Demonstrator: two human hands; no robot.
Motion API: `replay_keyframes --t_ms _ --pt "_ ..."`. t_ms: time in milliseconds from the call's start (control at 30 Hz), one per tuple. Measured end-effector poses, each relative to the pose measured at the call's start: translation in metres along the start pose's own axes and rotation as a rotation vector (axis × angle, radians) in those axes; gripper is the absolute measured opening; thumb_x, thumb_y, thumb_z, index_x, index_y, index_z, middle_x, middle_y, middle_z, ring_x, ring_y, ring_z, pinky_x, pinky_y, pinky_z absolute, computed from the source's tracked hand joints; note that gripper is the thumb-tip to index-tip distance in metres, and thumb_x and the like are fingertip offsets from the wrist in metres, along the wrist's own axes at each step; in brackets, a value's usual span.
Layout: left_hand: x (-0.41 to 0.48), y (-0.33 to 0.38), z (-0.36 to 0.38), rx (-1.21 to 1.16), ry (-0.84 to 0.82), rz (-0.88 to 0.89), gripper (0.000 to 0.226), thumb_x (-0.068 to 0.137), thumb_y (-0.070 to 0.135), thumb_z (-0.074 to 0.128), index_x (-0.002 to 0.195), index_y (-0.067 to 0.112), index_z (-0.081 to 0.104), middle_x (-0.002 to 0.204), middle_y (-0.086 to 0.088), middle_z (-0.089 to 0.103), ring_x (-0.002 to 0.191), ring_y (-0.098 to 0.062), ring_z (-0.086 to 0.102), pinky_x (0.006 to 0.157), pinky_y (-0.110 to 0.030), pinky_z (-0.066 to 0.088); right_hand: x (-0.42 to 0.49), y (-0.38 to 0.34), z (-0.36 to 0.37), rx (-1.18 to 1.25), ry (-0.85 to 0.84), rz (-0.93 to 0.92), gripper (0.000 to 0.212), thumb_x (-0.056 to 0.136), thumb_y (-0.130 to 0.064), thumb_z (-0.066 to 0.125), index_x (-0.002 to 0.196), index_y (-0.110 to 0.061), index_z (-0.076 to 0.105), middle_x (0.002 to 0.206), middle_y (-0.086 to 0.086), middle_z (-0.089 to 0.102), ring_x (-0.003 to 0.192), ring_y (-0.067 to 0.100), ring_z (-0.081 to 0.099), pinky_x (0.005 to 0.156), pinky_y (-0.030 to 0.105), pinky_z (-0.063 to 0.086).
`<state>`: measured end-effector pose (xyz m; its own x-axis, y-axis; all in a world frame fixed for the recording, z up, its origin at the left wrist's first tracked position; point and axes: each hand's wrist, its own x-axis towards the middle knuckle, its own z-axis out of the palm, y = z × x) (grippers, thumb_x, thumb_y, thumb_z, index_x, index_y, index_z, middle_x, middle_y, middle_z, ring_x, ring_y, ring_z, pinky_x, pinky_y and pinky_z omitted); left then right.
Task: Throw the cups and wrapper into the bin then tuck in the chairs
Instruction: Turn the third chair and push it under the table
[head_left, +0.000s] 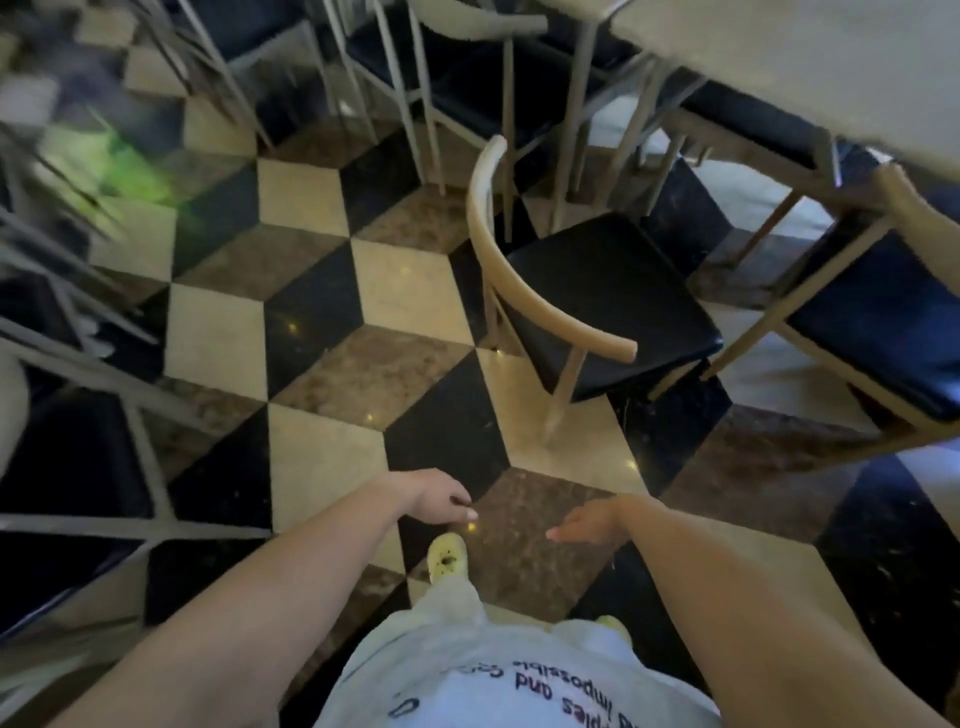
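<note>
Black, cream and brown floor tiles (322, 306) in a cube pattern fill the middle of the frame.

Chair (587, 306), centre right: curved pale wooden backrest, black padded seat, pale legs. It stands out from the table (810, 57), whose pale top crosses the upper right corner. Its seat points toward the table, its back toward the lower left.

Second chair (893, 322), right edge: black seat, pale frame, partly cut off by the frame; its front sits under the table edge.

Further chairs and stools (452, 78), top centre and top left: black seats, pale legs, blurred.

More chair frames (88, 415), left edge: grey-looking bars and a dark seat, heavily blurred.

Green smear (130, 166), upper left: too blurred to identify.

Left hand (436, 496), lower centre: bare forearm reaching forward over the floor, fingers loosely curled, holding nothing.

Right hand (592, 522), lower centre right: fingers extended and relaxed, palm down, holding nothing. Both hands hang near each other, well short of the nearest chair.

Shoe (448, 558), pale yellow, just below the left hand, on a brown tile.

Shirt (509, 686), white with dark printed lettering, bottom centre; pale trousers below it.

Cups, wrapper and bin: none can be made out.
</note>
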<state>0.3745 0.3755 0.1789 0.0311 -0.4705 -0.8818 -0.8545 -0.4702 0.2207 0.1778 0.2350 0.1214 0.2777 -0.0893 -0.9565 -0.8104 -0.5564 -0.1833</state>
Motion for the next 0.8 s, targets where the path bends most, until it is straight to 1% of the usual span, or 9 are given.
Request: replay_keyframes --t_ms 67,167,200,267,367,567,667,733,800 --pt "-0.006 -0.03 -0.011 -0.012 0.03 0.005 0.053 0.099 0.045 0.04 0.144 0.018 0.041 0.152 -0.002 0.04 0.14 -0.02 0.037 0.111 -0.036 0.032 -0.001 -0.045 -0.013 0.067 0.022 0.039 0.088 0.071 -0.08 0.048 0.141 -0.028 0.043 0.151 0.003 0.037 0.135 0.028 0.039 0.112 0.046 0.031" --pt "-0.01 -0.073 -0.034 -0.01 0.058 -0.011 0.053 0.098 0.044 0.042 0.144 0.019 0.041 0.151 -0.001 0.041 0.139 -0.02 0.038 0.111 -0.036 0.034 0.005 -0.098 -0.029 0.137 0.092 0.02 0.06 0.087 -0.059 0.052 0.135 -0.024 0.05 0.141 0.002 0.045 0.124 0.019 0.045 0.107 0.038 0.034" --pt "-0.011 -0.086 -0.044 -0.013 0.071 -0.019 0.053 0.097 0.045 0.043 0.144 0.02 0.041 0.151 -0.001 0.042 0.139 -0.02 0.039 0.11 -0.036 0.034 0.007 -0.113 -0.037 0.136 0.098 0.005 0.058 0.088 -0.056 0.052 0.135 -0.022 0.05 0.142 0.003 0.046 0.125 0.02 0.046 0.109 0.038 0.034" --pt "-0.016 -0.108 -0.063 -0.003 0.076 -0.019 0.052 0.097 0.045 0.043 0.143 0.019 0.042 0.15 -0.002 0.043 0.138 -0.021 0.04 0.111 -0.037 0.035 0.012 -0.139 -0.051 0.103 0.109 -0.037 0.061 0.088 -0.058 0.05 0.136 -0.021 0.051 0.144 0.003 0.047 0.131 0.024 0.045 0.111 0.041 0.034" --pt "-0.017 -0.133 -0.094 0.019 0.064 -0.013 0.052 0.098 0.044 0.041 0.143 0.019 0.042 0.15 -0.002 0.043 0.137 -0.022 0.04 0.112 -0.038 0.036 0.015 -0.161 -0.079 0.102 0.091 -0.054 0.067 0.085 -0.069 0.044 0.14 -0.031 0.044 0.147 -0.005 0.043 0.136 0.024 0.04 0.112 0.042 0.033" --pt "0.004 -0.154 -0.173 0.013 0.102 -0.017 0.049 0.094 0.048 0.047 0.138 0.026 0.049 0.145 0.003 0.048 0.132 -0.019 0.047 0.107 -0.039 0.042 0.012 -0.185 -0.163 0.13 0.054 -0.075 0.07 0.088 -0.065 0.042 0.147 -0.03 0.031 0.155 -0.001 0.031 0.142 0.028 0.029 0.114 0.047 0.026" --pt "0.017 -0.149 -0.232 0.095 0.147 0.006 0.049 0.094 0.049 0.047 0.138 0.028 0.047 0.146 0.003 0.046 0.134 -0.02 0.044 0.109 -0.043 0.04 0.001 -0.185 -0.223 0.19 0.059 -0.026 0.071 0.085 -0.062 0.052 0.141 -0.02 0.042 0.142 0.002 0.047 0.135 0.029 0.04 0.11 0.045 0.034" --pt "0.029 -0.145 -0.275 0.132 0.169 0.029 0.049 0.092 0.05 0.047 0.136 0.03 0.048 0.145 0.003 0.047 0.132 -0.02 0.046 0.108 -0.044 0.04 0.006 -0.178 -0.267 0.224 0.106 -0.029 0.072 0.077 -0.063 0.06 0.134 -0.019 0.052 0.134 0.002 0.057 0.13 0.027 0.047 0.11 0.049 0.036" --pt "0.038 -0.136 -0.318 0.185 0.166 0.049 0.046 0.093 0.048 0.047 0.136 0.031 0.049 0.145 0.003 0.047 0.131 -0.019 0.047 0.108 -0.042 0.041 0.008 -0.17 -0.312 0.295 0.08 -0.024 0.071 0.075 -0.059 0.064 0.133 -0.02 0.053 0.135 0.003 0.057 0.131 0.026 0.047 0.11 0.052 0.036"
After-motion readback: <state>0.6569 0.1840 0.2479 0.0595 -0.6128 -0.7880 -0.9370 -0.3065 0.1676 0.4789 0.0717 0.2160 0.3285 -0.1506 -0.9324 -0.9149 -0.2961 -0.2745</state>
